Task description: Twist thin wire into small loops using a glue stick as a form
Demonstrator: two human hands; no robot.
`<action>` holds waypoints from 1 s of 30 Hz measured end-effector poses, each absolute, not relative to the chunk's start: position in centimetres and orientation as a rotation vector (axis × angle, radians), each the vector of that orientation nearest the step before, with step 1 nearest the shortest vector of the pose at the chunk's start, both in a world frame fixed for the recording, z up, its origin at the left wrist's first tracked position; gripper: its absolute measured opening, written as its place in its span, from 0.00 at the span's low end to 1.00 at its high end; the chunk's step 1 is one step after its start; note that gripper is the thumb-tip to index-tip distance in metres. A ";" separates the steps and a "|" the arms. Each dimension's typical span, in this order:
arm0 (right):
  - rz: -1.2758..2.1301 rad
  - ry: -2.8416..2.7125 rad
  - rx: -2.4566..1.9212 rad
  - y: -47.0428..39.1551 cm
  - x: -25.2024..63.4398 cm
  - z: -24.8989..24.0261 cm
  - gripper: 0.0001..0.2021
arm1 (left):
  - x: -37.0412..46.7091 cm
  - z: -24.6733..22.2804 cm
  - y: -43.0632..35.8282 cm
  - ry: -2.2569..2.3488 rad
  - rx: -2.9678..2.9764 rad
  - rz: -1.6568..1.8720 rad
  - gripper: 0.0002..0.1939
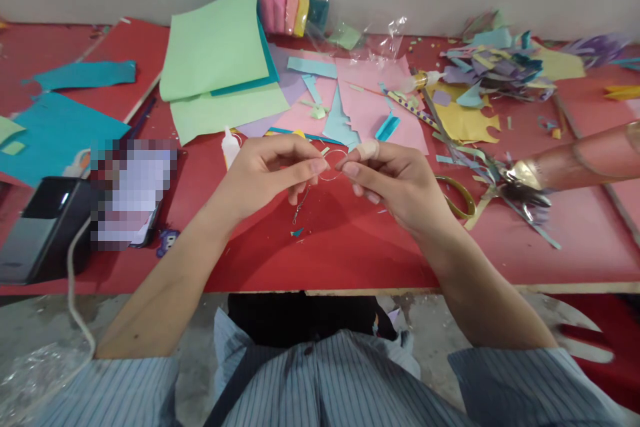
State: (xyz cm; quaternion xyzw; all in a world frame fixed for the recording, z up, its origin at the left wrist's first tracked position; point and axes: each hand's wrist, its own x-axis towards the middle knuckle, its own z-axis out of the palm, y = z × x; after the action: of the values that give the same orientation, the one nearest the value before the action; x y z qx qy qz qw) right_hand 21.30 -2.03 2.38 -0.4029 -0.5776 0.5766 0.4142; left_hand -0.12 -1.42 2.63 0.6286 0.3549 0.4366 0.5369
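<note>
Near the middle of the view, a thin pale ring (336,179) spans the gap between my two hands. My left hand (275,170) pinches its left side between thumb and index finger. On its right side, my right hand (387,177), with a bandage round the index finger, closes in a pinch. A short twisted chain (296,215) hangs under my left fingers, above the red table (320,267). How the chain joins the ring is hidden by the fingers.
Green sheets (215,47) and pink paper (370,100) lie behind my hands. A white glue bottle (230,147) stands beside my left hand. Scissors (457,197) are right of my right hand. A phone (137,193) and power bank (40,230) lie left; shredded paper (495,70) is piled back right.
</note>
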 end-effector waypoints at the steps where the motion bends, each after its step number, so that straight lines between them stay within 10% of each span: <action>1: 1.471 -1.438 -0.994 -2.0 21.3 2.3 0.07 | -0.2 2.6 -1.4 0.815 1.449 1.016 0.06; 30: 1.618 -1.473 -0.846 -2.1 21.5 2.4 0.10 | -0.6 2.7 -1.4 0.733 1.246 0.923 0.09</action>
State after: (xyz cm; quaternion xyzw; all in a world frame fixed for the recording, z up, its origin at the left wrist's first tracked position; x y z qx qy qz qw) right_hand 21.50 -2.14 2.38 -0.3326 -0.5789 0.6358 0.3872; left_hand -0.61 -1.35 2.74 0.5495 0.3233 0.4068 0.6542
